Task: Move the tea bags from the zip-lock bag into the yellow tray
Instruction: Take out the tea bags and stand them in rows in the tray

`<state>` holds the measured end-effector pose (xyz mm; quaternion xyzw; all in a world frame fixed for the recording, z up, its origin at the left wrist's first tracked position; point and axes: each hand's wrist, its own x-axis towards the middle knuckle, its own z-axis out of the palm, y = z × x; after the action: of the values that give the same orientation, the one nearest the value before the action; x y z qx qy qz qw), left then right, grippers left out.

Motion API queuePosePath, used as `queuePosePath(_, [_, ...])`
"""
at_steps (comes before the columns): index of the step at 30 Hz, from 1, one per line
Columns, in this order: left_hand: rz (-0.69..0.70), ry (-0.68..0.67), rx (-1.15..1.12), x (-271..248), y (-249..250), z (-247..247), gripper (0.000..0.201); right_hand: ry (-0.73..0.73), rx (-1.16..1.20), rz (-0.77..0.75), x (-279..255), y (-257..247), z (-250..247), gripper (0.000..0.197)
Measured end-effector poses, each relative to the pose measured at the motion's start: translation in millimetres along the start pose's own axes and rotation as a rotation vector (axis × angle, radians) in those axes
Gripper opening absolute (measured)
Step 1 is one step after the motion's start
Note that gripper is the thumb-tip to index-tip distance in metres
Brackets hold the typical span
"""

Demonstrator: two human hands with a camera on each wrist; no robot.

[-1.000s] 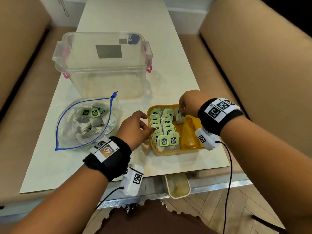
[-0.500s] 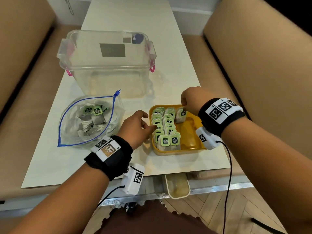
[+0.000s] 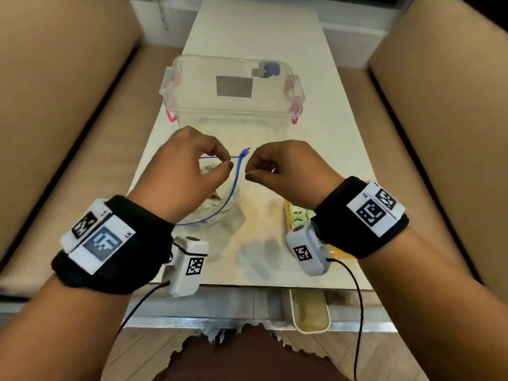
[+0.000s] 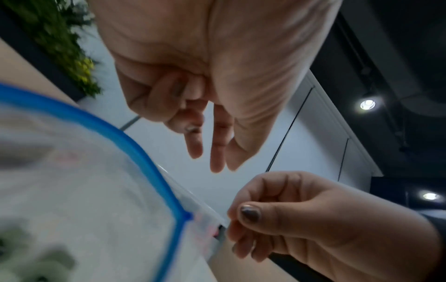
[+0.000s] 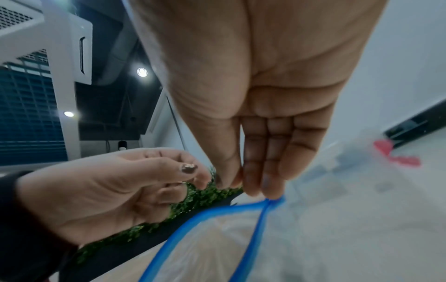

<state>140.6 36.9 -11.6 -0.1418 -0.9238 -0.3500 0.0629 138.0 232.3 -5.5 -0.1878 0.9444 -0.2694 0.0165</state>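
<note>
Head view: both hands raised above the white table [image 3: 338, 149], holding the clear zip-lock bag with the blue seal strip [image 3: 233, 185] between them. The left hand [image 3: 187, 171] has thumb and forefinger curled together at the bag's rim, apparently pinching it; blur hides the contact. The right hand [image 3: 286, 169] pinches the bag's corner between thumb and fingertips. Remaining tea bags sit blurred inside. The yellow plastic tray [image 3: 288, 215] of green-tagged tea bags [image 3: 298, 213] lies under the right wrist. A clear plastic storage box [image 3: 233, 105] stands behind.
</note>
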Motion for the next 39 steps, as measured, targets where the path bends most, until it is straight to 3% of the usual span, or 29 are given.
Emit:
queuePosePath(4, [-0.081,-0.125,0.252,-16,-46,-10,0.014,-0.078,0.001,-0.076,10,-25,50,0.015])
queuePosePath(8, [-0.152,-0.180,0.251,-27,-69,-6,0.032,-0.242,-0.447,-0.057,16,-33,75,0.023])
queuePosePath(10, [-0.143,-0.173,0.187,-31,-74,-6,0.046,-0.323,-0.539,-0.022,18,-36,78,0.019])
queuePosePath(12, [-0.113,-0.155,0.119,-34,-74,-6,0.058,-0.275,-0.568,-0.006,20,-45,76,0.016])
queuePosePath(14, [-0.093,-0.156,0.070,-36,-73,-9,0.065,-0.117,-0.595,-0.075,26,-57,78,0.010])
queuePosePath(16, [-0.061,-0.177,0.039,-36,-72,-11,0.070,-0.021,-0.571,-0.119,34,-72,80,0.024])
queuePosePath(17, [-0.045,-0.187,0.021,-36,-72,-12,0.071,-0.068,-0.505,-0.099,42,-74,84,0.022])
queuePosePath(19, [-0.032,-0.197,-0.018,-37,-75,-14,0.072,-0.277,-0.409,0.111,60,-74,91,0.008])
queuePosePath(21, [-0.030,-0.201,-0.055,-38,-77,-15,0.072,-0.430,-0.397,0.327,78,-62,104,0.026])
queuePosePath(23, [-0.008,-0.215,-0.077,-40,-78,-16,0.071,-0.513,-0.377,0.429,90,-56,113,0.030])
queuePosePath(29, [0.026,-0.241,-0.042,-43,-85,-14,0.067,-0.609,-0.401,0.431,96,-65,119,0.015])
queuePosePath(33, [0.021,-0.238,-0.067,-44,-87,-16,0.067,-0.581,-0.358,0.526,92,-69,121,0.035])
queuePosePath(39, [0.021,-0.231,-0.070,-44,-91,-16,0.067,-0.581,-0.288,0.491,80,-86,107,0.039])
